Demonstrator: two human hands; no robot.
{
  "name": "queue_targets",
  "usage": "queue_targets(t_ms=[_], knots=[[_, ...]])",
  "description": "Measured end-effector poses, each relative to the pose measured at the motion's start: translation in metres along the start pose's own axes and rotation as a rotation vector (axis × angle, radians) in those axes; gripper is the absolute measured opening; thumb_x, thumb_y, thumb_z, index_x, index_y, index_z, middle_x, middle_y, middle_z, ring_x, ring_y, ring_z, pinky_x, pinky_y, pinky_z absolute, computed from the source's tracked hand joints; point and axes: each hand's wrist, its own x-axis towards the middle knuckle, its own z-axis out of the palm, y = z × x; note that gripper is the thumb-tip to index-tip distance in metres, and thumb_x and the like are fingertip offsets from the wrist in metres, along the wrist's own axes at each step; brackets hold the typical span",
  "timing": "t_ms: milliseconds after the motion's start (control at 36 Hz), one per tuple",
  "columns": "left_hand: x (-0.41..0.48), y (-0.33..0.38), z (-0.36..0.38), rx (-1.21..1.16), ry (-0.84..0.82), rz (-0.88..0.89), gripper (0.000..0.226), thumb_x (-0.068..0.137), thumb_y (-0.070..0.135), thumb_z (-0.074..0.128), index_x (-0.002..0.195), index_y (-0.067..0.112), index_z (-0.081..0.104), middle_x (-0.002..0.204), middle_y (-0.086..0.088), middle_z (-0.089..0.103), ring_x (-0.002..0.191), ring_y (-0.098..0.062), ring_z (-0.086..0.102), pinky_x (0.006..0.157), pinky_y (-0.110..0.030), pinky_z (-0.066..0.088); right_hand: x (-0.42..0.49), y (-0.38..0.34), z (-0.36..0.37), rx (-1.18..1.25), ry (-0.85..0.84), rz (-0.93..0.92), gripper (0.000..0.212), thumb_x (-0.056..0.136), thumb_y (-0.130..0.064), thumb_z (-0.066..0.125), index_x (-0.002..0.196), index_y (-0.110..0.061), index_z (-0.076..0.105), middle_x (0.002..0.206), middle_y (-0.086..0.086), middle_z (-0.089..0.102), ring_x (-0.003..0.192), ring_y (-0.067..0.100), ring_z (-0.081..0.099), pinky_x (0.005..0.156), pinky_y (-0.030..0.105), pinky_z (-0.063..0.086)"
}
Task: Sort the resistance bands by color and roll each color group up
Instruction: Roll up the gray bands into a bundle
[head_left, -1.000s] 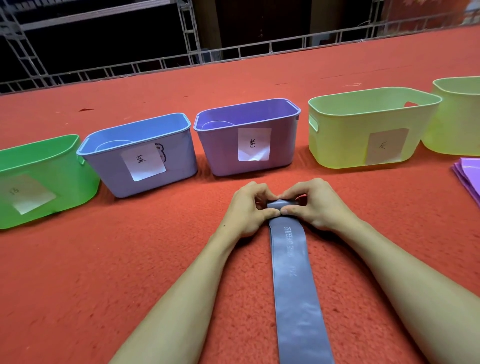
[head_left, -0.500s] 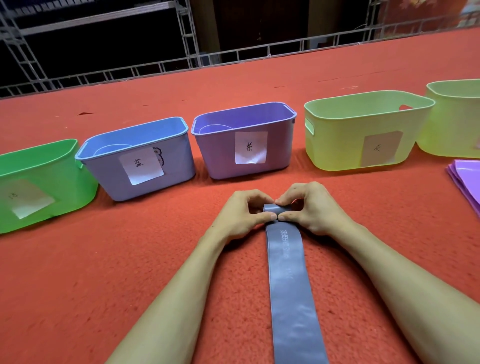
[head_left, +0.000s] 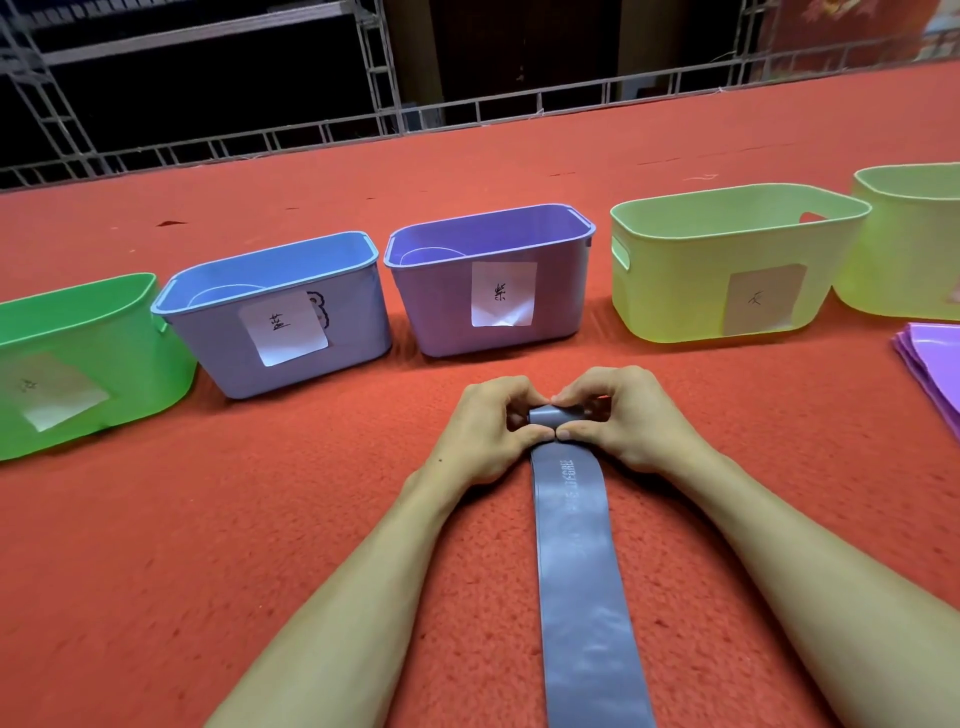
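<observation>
A grey-blue resistance band (head_left: 576, 561) lies flat on the red carpet, running from the bottom edge of the view away from me. Its far end is curled into a small roll (head_left: 549, 415). My left hand (head_left: 483, 436) and my right hand (head_left: 628, 421) both pinch that roll, thumbs touching over the band and fingers curled behind it. A stack of purple bands (head_left: 932, 358) lies at the right edge, apart from my hands.
A row of labelled bins stands beyond my hands: a green bin (head_left: 78, 322), a blue bin (head_left: 358, 322), a purple bin (head_left: 447, 317), a yellow-green bin (head_left: 675, 291) and another yellow-green bin (head_left: 904, 249). Metal truss railing lines the far carpet edge.
The roll at the band's far end has grown slightly as both hands turned it toward me. The view has shifted a little; the bins stay in place.
</observation>
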Motion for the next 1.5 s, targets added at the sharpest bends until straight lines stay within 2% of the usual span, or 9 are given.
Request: queue_targets(t_ms=[167,306,417,528,667,1056,1222,1361,1500], knots=[[0.002,-0.001,0.002,0.077,0.045,0.06,0.02,0.074,0.01,0.078,0.091,0.009,0.068,0.079,0.006,0.059,0.067,-0.004,0.051,0.064,-0.006,0.036,0.001,-0.001,0.001,-0.008,0.024,-0.002,0.029,0.066,-0.011,0.086,0.092,-0.015,0.074,0.086,-0.003,0.07,0.08,0.016,0.065,0.076,0.026,0.05],[0.003,-0.006,0.006,0.044,0.058,0.046,0.019,0.072,0.01,0.081,0.086,0.01,0.068,0.086,-0.004,0.066,0.075,-0.015,0.059,0.066,-0.01,0.041,0.0,-0.002,0.001,0.181,-0.057,0.106,0.025,0.07,-0.004,0.083,0.091,-0.012,0.072,0.082,-0.005,0.071,0.067,-0.008,0.061,0.066,0.007,0.044],[0.004,-0.008,0.006,0.026,0.051,0.054,0.019,0.071,0.009,0.081,0.084,0.012,0.067,0.085,-0.004,0.066,0.077,-0.018,0.06,0.069,-0.024,0.047,-0.001,-0.001,-0.001,0.235,-0.024,0.154,0.024,0.078,-0.017,0.079,0.101,-0.018,0.074,0.092,-0.004,0.074,0.082,0.005,0.067,0.078,0.019,0.053],[0.005,-0.009,0.006,0.01,0.044,0.052,0.02,0.07,0.007,0.081,0.082,0.013,0.065,0.087,-0.005,0.066,0.079,-0.021,0.062,0.072,-0.029,0.049,0.0,-0.001,-0.002,0.172,-0.094,0.137,0.018,0.081,-0.021,0.075,0.092,-0.035,0.076,0.088,-0.01,0.075,0.079,0.008,0.064,0.076,0.034,0.054],[0.004,-0.011,0.005,-0.067,0.015,0.003,0.02,0.071,0.006,0.081,0.086,0.01,0.068,0.09,-0.002,0.067,0.083,-0.015,0.063,0.072,-0.012,0.046,-0.001,-0.004,-0.004,0.132,-0.104,0.121,0.022,0.078,-0.016,0.077,0.098,-0.026,0.077,0.087,-0.011,0.075,0.078,-0.004,0.063,0.077,0.027,0.053],[0.003,-0.009,-0.003,-0.268,-0.068,-0.139,0.007,0.086,0.014,0.071,0.092,0.018,0.071,0.085,0.008,0.071,0.079,0.0,0.063,0.081,-0.019,0.049,0.001,-0.001,-0.002,0.082,-0.096,0.097,0.031,0.071,-0.014,0.083,0.101,-0.02,0.076,0.098,-0.005,0.074,0.09,-0.002,0.066,0.086,0.024,0.052],[0.007,-0.01,-0.006,-0.109,-0.216,-0.17,0.028,0.089,0.025,0.068,0.114,0.013,0.07,0.127,-0.002,0.058,0.115,-0.011,0.057,0.101,-0.024,0.044,0.001,-0.002,-0.003,0.05,-0.081,0.104,0.036,0.067,-0.017,0.086,0.102,-0.015,0.076,0.1,-0.002,0.074,0.089,0.003,0.066,0.084,0.021,0.049],[0.004,-0.003,-0.009,-0.176,-0.28,-0.173,0.022,0.092,0.02,0.064,0.111,0.012,0.072,0.112,0.0,0.071,0.105,-0.011,0.065,0.099,-0.033,0.048,-0.002,-0.006,-0.003,0.11,-0.078,0.151,0.035,0.066,-0.013,0.086,0.1,-0.012,0.076,0.09,-0.004,0.074,0.089,0.027,0.071,0.082,0.04,0.055],[0.004,-0.003,-0.009,-0.07,-0.306,-0.127,0.032,0.092,0.022,0.063,0.122,0.01,0.066,0.138,-0.008,0.051,0.125,-0.012,0.05,0.102,-0.018,0.039,-0.003,-0.013,-0.006,0.15,-0.087,0.175,0.033,0.065,-0.007,0.086,0.095,-0.012,0.075,0.083,-0.015,0.069,0.089,0.034,0.07,0.08,0.044,0.056]])
